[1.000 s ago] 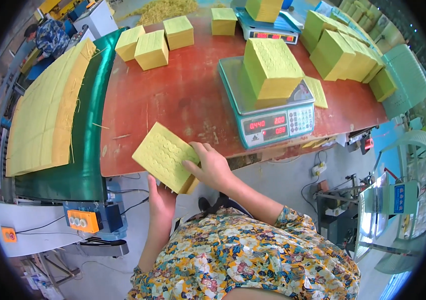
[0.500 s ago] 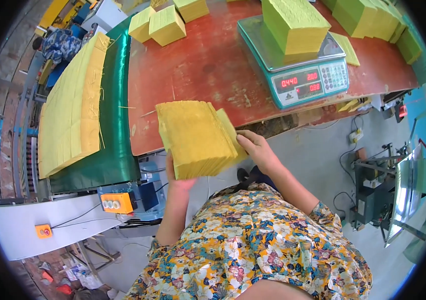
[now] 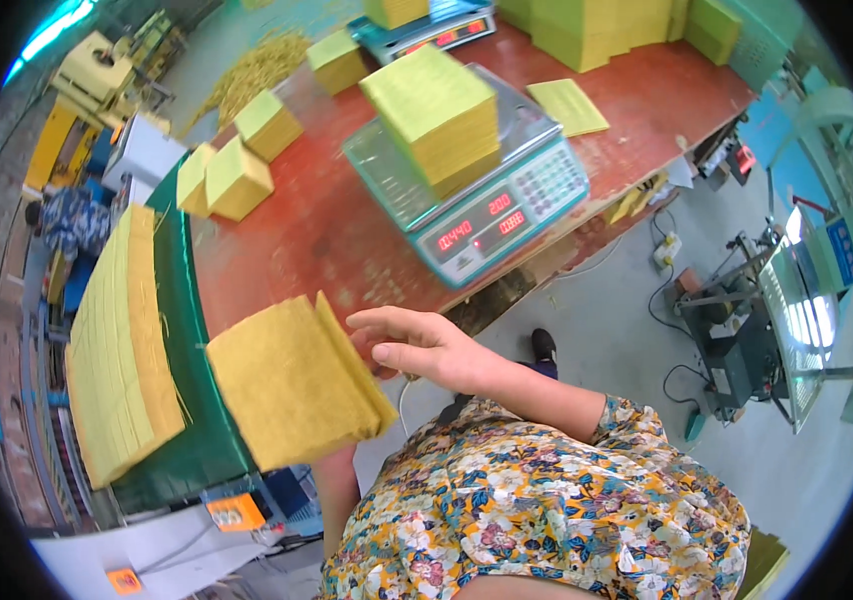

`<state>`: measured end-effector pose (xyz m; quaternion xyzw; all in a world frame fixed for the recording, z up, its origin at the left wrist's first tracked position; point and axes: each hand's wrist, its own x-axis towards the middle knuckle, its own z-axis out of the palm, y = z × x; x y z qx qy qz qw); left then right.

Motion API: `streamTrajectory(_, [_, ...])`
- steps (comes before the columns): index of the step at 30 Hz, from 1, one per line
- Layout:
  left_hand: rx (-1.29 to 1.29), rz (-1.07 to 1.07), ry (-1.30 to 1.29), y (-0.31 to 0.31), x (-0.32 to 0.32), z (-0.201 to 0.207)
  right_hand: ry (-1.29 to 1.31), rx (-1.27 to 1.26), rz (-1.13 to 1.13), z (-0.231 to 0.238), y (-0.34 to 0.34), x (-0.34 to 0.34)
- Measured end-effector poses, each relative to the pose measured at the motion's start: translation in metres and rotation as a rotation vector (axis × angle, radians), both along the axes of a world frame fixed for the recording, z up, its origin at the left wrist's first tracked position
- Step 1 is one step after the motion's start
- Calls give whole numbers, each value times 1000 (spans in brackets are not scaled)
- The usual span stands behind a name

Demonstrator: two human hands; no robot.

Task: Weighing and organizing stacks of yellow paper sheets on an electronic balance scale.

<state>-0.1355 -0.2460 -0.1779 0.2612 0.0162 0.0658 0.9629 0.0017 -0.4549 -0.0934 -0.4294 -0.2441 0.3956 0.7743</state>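
A thick stack of yellow paper sheets (image 3: 292,385) is tilted in front of me, off the table's near edge. My left hand (image 3: 337,462) holds it from beneath; its fingers are hidden behind the paper. Some sheets at the stack's right side stand apart from the rest. Beside that edge, my right hand (image 3: 422,345) is open, thumb and fingers apart, with nothing seen between them. On the red table (image 3: 317,230), a teal digital scale (image 3: 467,235) with lit red digits bears another yellow paper stack (image 3: 437,115).
A thin yellow pad (image 3: 569,106) lies right of the scale. Small paper blocks (image 3: 239,178) stand at the table's left, larger stacks (image 3: 587,35) at the back right. A long paper row (image 3: 122,350) lies beside a green surface (image 3: 182,290). Another person (image 3: 77,220) is far left.
My view has swung, so the scale appears farther left. The held stack has turned and moved left and down. My right hand's fingers have opened beside its edge.
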Motion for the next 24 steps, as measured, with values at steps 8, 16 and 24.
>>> streamTrajectory(8, [24, -49, -304, -37, 89, 73, -88, -74, -511, -10, -105, 117])
streamTrajectory(16, [635, 217, -173, -139, 202, 167, -223, -20, -135, 4, -161, 207])
streamTrajectory(24, [1284, 443, 290, -155, 229, 214, -396, 53, 20, 105, -152, 284])
